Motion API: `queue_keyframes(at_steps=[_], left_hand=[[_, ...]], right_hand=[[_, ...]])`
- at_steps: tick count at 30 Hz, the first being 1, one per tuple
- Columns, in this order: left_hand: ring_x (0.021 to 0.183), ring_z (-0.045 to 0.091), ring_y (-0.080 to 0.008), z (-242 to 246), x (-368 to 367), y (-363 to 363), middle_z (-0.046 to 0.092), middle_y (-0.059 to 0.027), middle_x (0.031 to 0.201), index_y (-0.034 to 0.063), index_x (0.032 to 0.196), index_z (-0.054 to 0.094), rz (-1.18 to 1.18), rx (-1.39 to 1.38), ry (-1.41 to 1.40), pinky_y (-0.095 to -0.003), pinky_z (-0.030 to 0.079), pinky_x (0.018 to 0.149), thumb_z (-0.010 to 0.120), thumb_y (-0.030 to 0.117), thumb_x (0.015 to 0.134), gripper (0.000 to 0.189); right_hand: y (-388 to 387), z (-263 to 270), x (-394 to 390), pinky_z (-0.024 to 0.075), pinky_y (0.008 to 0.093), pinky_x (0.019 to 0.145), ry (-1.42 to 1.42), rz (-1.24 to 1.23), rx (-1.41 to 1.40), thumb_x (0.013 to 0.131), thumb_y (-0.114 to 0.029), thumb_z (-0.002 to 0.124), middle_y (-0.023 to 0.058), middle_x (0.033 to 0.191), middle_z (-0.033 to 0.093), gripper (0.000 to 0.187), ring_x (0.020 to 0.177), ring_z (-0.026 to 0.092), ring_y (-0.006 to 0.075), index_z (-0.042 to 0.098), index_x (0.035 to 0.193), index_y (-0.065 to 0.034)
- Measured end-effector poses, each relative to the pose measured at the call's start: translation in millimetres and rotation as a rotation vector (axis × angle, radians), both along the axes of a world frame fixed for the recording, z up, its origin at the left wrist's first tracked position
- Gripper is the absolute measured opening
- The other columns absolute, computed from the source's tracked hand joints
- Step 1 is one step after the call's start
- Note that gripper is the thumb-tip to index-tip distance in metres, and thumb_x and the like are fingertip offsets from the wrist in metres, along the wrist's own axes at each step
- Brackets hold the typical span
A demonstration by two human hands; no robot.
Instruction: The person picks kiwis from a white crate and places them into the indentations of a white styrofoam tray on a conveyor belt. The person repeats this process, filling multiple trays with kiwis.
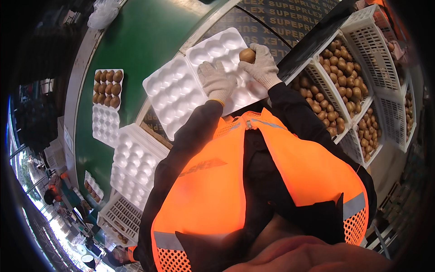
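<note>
A white moulded tray with round hollows (176, 95) lies open before me, its two halves joined by a fold. My left hand (217, 81), in a pale knit glove, rests on the right half, fingers spread, with nothing seen in it. Above the far right part of that half, my gloved right hand (261, 66) holds a brown kiwifruit (247, 55) at its fingertips. No fruit shows in the hollows that are in view; the parts beneath my hands are hidden.
White plastic crates full of kiwifruit (343, 78) stand at the right. A green conveyor belt (136, 61) runs at the left, bearing a half-filled tray of kiwifruit (108, 88). Stacked white trays (134, 159) sit at the lower left. Other people are at the upper right and lower left.
</note>
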State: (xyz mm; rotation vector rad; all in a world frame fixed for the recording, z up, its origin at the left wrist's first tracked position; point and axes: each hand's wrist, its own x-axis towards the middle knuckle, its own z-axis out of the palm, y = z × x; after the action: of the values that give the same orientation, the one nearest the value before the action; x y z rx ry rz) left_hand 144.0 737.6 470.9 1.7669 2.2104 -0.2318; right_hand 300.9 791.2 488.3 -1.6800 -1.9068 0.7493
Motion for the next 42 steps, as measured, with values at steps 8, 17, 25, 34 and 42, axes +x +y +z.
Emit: queue_keyframes(at_steps=[8, 17, 25, 34, 42], left_hand=[[0.132, 0.038, -0.046, -7, -7, 6, 0.031, -0.0338, 0.147, 0.013, 0.144, 0.045, 0.011, 0.052, -0.209, -0.0432, 0.034, 0.108, 0.054, 0.058, 0.082, 0.077], [0.113, 0.05, -0.0405, -5, 2, 15, 0.048, -0.0277, 0.125, 0.0127, 0.132, 0.052, -0.054, 0.153, -0.053, -0.0451, 0.041, 0.093, 0.057, 0.055, 0.081, 0.067], [0.115, 0.051, -0.0432, -7, -5, 20, 0.05, -0.0301, 0.126, 0.0144, 0.14, 0.049, -0.094, 0.141, -0.002, -0.0419, 0.042, 0.1, 0.063, 0.053, 0.08, 0.073], [0.121, 0.048, -0.0435, -15, -2, 27, 0.043, -0.0286, 0.134, 0.0169, 0.142, 0.047, -0.079, 0.084, 0.06, -0.0442, 0.04, 0.103, 0.062, 0.051, 0.084, 0.068], [0.132, 0.041, -0.0413, -20, -4, 26, 0.046, -0.0303, 0.139, 0.0149, 0.144, 0.046, -0.087, 0.088, 0.105, -0.0431, 0.036, 0.107, 0.061, 0.052, 0.086, 0.07]], right_hand=[[14, -24, -6, 0.0322, 0.0437, 0.111, -0.408, 0.106, 0.032, 0.079, -0.054, 0.068, 0.0186, 0.141, 0.044, 0.071, 0.134, 0.038, 0.0369, 0.055, 0.13, -0.0063], [-111, -73, 205, 0.0345, 0.0451, 0.112, -0.396, -0.675, -0.333, 0.085, -0.035, 0.07, 0.0211, 0.153, 0.03, 0.067, 0.138, 0.035, 0.0379, 0.045, 0.141, -0.0062], [-223, -82, 253, 0.0433, 0.0462, 0.1, -0.742, -0.452, -1.044, 0.08, -0.047, 0.072, 0.019, 0.131, 0.054, 0.096, 0.125, 0.048, 0.0346, 0.02, 0.154, -0.013], [-186, -100, 270, 0.0455, 0.051, 0.098, -0.545, -0.46, -0.832, 0.081, -0.053, 0.069, 0.0231, 0.13, 0.05, 0.082, 0.121, 0.048, 0.0424, 0.036, 0.146, -0.0143], [-179, -128, 287, 0.0523, 0.0469, 0.08, -0.643, 0.014, -0.687, 0.079, -0.035, 0.074, 0.0182, 0.113, 0.061, 0.072, 0.103, 0.063, 0.0343, 0.04, 0.139, -0.0141]])
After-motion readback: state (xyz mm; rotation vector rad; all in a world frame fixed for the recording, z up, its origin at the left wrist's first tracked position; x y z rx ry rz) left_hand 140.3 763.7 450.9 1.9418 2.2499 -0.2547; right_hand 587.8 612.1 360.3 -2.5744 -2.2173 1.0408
